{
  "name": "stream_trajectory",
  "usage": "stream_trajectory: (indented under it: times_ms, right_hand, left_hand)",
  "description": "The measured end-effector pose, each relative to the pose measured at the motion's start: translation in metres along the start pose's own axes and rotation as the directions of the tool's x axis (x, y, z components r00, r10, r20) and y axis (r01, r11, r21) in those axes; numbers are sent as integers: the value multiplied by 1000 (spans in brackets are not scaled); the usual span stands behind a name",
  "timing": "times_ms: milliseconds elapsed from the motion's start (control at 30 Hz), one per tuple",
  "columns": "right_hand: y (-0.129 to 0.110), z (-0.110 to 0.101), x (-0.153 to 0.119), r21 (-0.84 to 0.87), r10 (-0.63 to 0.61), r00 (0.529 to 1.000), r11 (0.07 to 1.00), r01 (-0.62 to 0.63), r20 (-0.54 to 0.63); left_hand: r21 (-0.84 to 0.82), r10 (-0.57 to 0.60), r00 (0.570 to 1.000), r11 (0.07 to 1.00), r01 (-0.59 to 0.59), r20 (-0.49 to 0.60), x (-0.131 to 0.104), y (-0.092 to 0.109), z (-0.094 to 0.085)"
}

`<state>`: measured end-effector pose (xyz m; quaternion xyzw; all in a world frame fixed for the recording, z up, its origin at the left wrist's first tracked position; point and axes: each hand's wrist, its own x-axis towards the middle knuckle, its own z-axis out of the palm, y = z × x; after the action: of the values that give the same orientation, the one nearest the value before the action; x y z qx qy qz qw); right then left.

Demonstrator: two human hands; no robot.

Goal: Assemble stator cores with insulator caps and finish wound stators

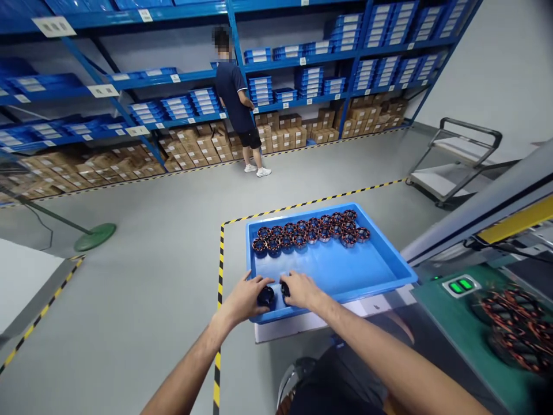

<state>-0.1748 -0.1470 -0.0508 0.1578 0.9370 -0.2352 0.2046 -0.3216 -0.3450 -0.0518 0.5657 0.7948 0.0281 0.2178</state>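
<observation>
My left hand (247,298) reaches into the near left corner of a blue plastic tray (389,282). Its fingers curl round a dark ring-shaped motor stator (266,297). Just to the right, my right hand (299,289) grips a second dark stator (285,290), mostly covered by the fingers. Both pieces are low in the tray; whether they touch its floor I cannot tell. Toward the tray's far side stand rows of copper-wound stators (299,235), close together.
A green-topped bench (449,311) at right holds more copper-wound stators (514,328) and a lit green switch (461,285). Beyond the tray, a person (233,95) stands at blue shelving (298,60). A cart (458,155) stands far right, a green stand base (95,236) left.
</observation>
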Motion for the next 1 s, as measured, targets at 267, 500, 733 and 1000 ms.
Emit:
stream_trajectory:
  times_ms: [267, 500, 733, 1000]
  right_hand:
    - [61, -16, -43, 141, 150, 968, 982, -123, -200]
    - [115, -45, -216, 392, 274, 821, 917, -67, -500]
    - [101, -80, -441, 739, 572, 599, 672, 48, -560]
    - [97, -40, -592, 810, 687, 431, 478, 340, -586]
  left_hand:
    - [-40, 16, 998, 999, -14, 57, 22, 6, -9]
    - [-355, 197, 958, 897, -262, -210, 25, 71, -51]
    - [-526, 698, 669, 481, -702, -255, 55, 220, -52]
    - [-648, 956, 157, -44, -760, -249, 58, 429, -38]
